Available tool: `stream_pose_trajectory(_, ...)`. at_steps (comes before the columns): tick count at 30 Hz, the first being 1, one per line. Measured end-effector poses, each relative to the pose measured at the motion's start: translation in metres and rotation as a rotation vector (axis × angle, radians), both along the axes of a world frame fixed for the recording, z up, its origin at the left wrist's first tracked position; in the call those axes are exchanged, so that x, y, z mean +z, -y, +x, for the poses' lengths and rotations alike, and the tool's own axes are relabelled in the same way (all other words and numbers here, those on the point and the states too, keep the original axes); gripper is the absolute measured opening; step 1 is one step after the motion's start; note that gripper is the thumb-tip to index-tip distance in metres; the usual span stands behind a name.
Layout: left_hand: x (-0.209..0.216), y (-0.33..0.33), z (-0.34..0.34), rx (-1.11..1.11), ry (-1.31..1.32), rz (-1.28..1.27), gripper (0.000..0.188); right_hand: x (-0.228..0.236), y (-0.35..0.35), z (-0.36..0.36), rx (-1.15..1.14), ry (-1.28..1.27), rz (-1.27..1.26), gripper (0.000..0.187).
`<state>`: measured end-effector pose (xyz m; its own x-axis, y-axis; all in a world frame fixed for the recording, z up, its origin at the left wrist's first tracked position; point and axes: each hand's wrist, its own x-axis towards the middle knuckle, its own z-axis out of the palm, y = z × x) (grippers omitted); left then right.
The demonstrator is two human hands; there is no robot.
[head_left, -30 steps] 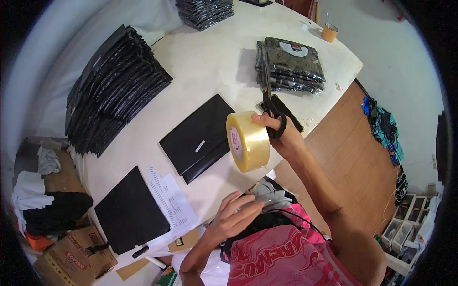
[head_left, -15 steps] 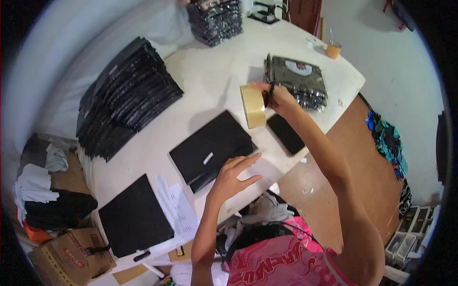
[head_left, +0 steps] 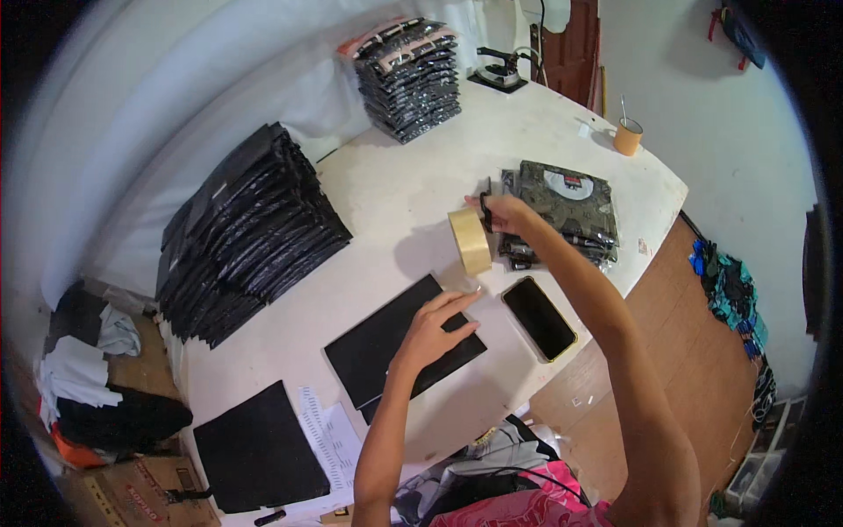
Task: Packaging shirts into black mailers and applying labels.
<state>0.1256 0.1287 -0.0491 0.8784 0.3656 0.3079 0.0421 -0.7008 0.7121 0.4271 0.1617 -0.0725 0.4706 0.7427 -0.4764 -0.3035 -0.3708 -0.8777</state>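
My right hand [head_left: 507, 213] is closed around a slim black tool [head_left: 486, 211] that looks like a pair of scissors, its tip pointing away from me. Just below those fingers is a wide roll of tan packing tape [head_left: 471, 241], on edge; whether the fingers touch it I cannot tell. My left hand [head_left: 430, 332] is open, fingers stretched and thumb apart, over a flat black packet [head_left: 386, 338]. Its fingertips come close to the roll's lower edge. Right of the packet lies a black phone [head_left: 540, 318] with a light rim.
Bagged dark garments [head_left: 571, 206] are piled beyond the phone. A large leaning stack of black packets [head_left: 255, 237] fills the left, with another stack [head_left: 408, 83] behind. An iron [head_left: 500, 70] and orange cup [head_left: 628, 138] stand farther back. A black sheet [head_left: 261, 448] and papers [head_left: 334, 439] lie near left.
The view has tilted, so the table sits lower in the picture. Against the table, my left hand has moved farther over the black packet, and the tape roll and right hand have shifted slightly away.
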Motion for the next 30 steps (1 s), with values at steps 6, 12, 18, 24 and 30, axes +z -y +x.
stream_pose_trajectory(6,-0.01,-0.004,0.03,0.02,-0.017,-0.048,0.048,0.023,0.015,0.067,0.01,0.194,0.085,0.035)
stream_pose_trajectory(12,0.001,-0.019,0.023,0.069,0.021,-0.017,0.044,0.079,0.124,0.059,0.242,0.37,0.286,0.021)
stream_pose_trajectory(18,-0.003,-0.037,0.017,0.01,0.116,0.027,0.036,0.052,0.239,0.088,0.209,0.22,0.263,0.058)
stream_pose_trajectory(24,-0.004,-0.038,0.019,0.022,0.135,-0.033,0.028,0.102,0.204,0.074,0.892,0.059,-0.077,0.069)
stream_pose_trajectory(30,-0.008,-0.036,0.033,0.013,0.179,-0.099,0.026,0.109,0.177,0.081,0.965,0.128,-0.111,0.067)
